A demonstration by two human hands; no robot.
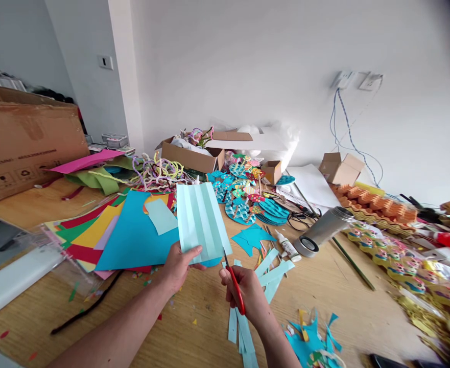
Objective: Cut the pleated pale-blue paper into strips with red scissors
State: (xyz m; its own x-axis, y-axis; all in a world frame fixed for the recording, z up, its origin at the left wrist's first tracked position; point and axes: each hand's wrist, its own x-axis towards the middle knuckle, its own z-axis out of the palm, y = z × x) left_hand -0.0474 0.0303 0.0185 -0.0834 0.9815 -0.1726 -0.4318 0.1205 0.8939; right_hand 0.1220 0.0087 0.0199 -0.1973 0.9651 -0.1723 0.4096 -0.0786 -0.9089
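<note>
My left hand [182, 263] grips the lower edge of a light blue sheet of paper [200, 217] with lengthwise creases, thumb on top. My right hand [243, 291] is closed round the red handle of a pair of scissors [235, 286]. The blades meet the sheet's lower right corner, near its right edge. Pale blue paper strips [240, 332] lie under and beside my right hand, and more strips [274, 273] rest to its right. Behind my left hand lies a stack of coloured paper with a blue sheet [133, 240] on top.
A glue bottle [288, 246] and a silver flask [326, 230] lie to the right. Blue paper scraps [309, 340] are at the front right. Fish-decorated blue crafts [242, 194], pipe cleaners [159, 174] and an open carton [190, 156] stand behind. Egg trays [378, 209] sit far right.
</note>
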